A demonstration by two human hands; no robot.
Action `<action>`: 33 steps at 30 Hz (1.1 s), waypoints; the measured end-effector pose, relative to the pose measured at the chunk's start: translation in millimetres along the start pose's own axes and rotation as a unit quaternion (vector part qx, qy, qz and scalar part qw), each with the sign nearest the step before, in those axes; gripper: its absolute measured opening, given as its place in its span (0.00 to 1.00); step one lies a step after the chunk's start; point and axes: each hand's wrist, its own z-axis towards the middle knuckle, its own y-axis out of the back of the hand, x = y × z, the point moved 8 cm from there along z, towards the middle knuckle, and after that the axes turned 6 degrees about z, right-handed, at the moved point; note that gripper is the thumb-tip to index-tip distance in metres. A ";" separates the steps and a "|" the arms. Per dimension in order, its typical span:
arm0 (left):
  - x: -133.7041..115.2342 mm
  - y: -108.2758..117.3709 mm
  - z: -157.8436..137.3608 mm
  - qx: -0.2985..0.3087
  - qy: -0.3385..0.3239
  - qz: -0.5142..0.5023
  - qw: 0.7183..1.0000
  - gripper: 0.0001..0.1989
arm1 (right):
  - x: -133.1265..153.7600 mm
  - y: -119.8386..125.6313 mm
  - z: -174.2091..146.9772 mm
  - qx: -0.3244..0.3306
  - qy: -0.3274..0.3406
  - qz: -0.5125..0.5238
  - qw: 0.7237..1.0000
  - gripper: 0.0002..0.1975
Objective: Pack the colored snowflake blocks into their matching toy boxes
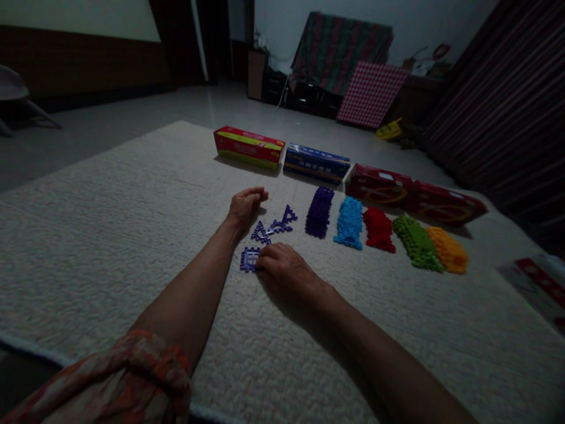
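Observation:
My right hand (286, 266) is low over the mat, its fingers closed at the right edge of a purple square plastic building piece (248, 259) with a window-like grid. Part of that piece is hidden under the fingers. Just beyond lie purple triangular pieces, one (260, 233) near the square and another (289, 214) farther right, with a curved purple piece (279, 226) between them. To the left of these, my left hand (247, 205) rests near the mat, fingers curled together, with nothing visible in them.
Stacks of interlocking pieces stand in a row at right: purple (320, 212), light blue (349, 222), red (378, 229), green (417, 242) and orange (448, 249). Behind them are a red-and-yellow box (249, 147), a blue box (316, 163) and dark red boxes (410, 193). A cream mat (132, 218) lies underneath.

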 end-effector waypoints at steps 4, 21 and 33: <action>1.0 -0.2 -0.6 0.001 0.007 -0.004 1.000 0.15 | -0.8 -2.9 -1.3 0.024 0.000 -0.035 0.999 0.10; -0.1 -2.9 -2.9 0.006 0.008 0.025 1.000 0.12 | -27.3 44.7 -13.9 0.015 -0.047 0.112 0.992 0.15; 0.4 -3.8 -2.7 0.011 0.006 0.021 1.000 0.13 | -43.1 25.2 -6.2 0.007 -0.134 -0.010 0.991 0.06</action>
